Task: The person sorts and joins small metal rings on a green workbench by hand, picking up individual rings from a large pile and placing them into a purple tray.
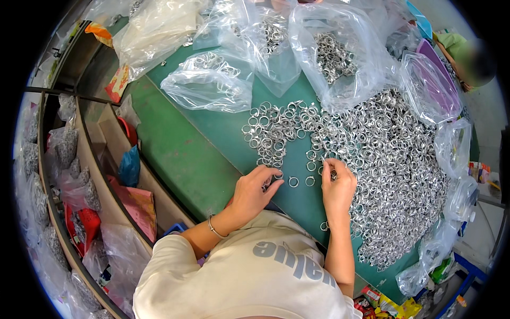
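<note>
Metal rings [382, 159]: small, round, silvery and shiny loops, heaped loosely in a wide pile on the green table [180, 154]; being circles lying mostly flat, they show no long axis or heading
Loose rings [293, 182]: two lie singly on the table at the pile's near edge, between the two hands
Left hand [254, 192]: palm down just left of the pile's near edge, fingers bent narrow, fingertips [276, 178] touching rings there
Right hand [337, 183]: at the pile's near edge, fingers pinched on one or more rings; how many cannot be told
Clear plastic bags [340, 53]: thin, crinkled, glossy, lying beyond the pile; several hold more rings
Bracelet [214, 228]: thin band on the left wrist
Shelves [79, 175]: well left of the pile, stuffed with filled bags
</note>
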Demonstrator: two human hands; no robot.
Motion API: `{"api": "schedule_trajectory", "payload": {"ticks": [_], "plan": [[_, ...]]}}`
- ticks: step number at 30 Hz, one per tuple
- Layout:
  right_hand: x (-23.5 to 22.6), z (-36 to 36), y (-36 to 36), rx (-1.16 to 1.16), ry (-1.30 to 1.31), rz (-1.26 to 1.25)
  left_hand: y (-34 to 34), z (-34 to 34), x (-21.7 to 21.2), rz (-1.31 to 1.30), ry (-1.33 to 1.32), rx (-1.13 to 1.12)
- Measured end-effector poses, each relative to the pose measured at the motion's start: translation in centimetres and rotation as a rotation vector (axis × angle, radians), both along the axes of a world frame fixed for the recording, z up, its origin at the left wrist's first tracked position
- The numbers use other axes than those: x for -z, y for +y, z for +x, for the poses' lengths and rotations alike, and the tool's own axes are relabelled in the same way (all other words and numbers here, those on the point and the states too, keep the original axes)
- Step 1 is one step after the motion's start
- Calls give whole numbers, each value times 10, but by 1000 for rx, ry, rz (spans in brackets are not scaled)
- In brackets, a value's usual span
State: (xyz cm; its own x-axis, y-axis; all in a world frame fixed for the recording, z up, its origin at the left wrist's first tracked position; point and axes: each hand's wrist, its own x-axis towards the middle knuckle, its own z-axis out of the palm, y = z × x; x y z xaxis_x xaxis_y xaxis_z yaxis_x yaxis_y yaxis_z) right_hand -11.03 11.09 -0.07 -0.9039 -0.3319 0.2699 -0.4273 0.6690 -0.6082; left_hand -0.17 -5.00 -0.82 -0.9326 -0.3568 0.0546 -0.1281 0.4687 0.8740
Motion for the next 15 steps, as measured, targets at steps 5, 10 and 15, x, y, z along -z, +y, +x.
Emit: {"api": "schedule_trajectory", "payload": {"ticks": [5,10,15], "plan": [[-10,6,2,99,106,173,3,-5,-6,-48,10,26],[-6,4,-10,-57,61,193,14,-41,-8,-270,63,126],[-5,-3,-12,-136,41,336,18,-69,4,-417,-5,202]]}}
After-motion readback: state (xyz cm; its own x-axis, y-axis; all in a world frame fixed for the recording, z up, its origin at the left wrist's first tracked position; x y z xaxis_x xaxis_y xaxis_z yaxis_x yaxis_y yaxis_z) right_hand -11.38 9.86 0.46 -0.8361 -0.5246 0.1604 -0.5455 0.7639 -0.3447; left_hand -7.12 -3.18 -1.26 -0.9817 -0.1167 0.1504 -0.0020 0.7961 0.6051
